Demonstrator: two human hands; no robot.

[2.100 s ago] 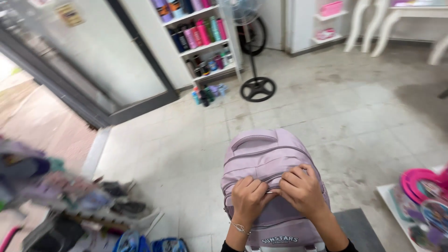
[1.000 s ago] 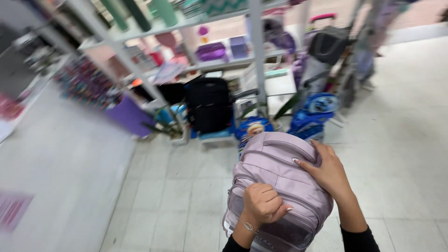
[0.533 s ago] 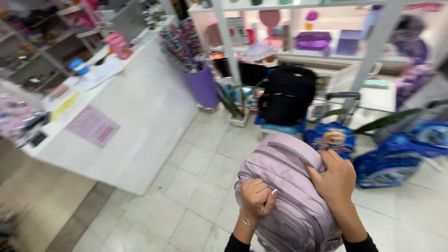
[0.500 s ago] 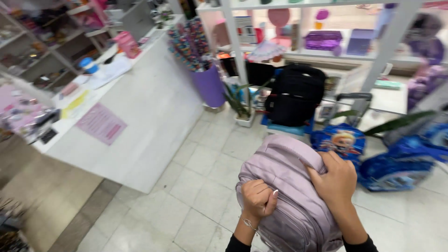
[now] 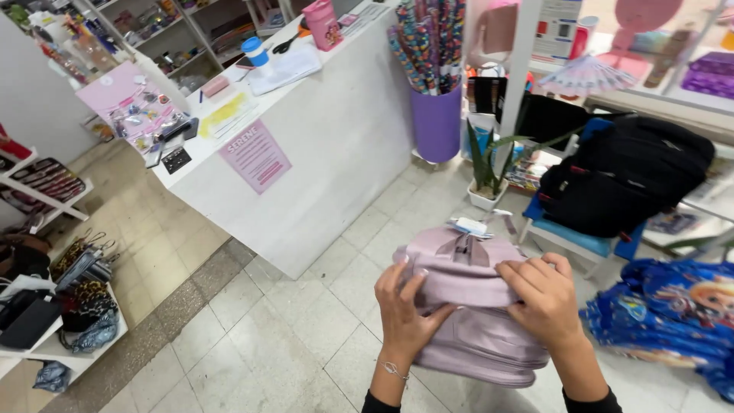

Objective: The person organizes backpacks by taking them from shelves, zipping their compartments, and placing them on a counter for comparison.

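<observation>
Shop interior with a pale tiled floor [image 5: 252, 336] seen from above, where a long white counter [image 5: 321, 168] carrying papers, a pink sign and a blue-lidded cup runs across the upper left. To the right, a black backpack [image 5: 627, 180] rests on a blue chair, and a blue printed bag [image 5: 673, 306] lies on the floor below it. A purple bin of rolled wrapping paper [image 5: 437, 115] stands at the counter's end, a small potted plant [image 5: 485, 183] beside it. At centre, a lilac backpack [image 5: 474, 306] is held in the air above the tiles, its top loop and tag pointing away. The left hand [image 5: 405, 317] grips its upper flap, fingers curled over the fabric; the right hand [image 5: 543, 302] clasps the same flap from the other side. Whether any zip is open cannot be told.
</observation>
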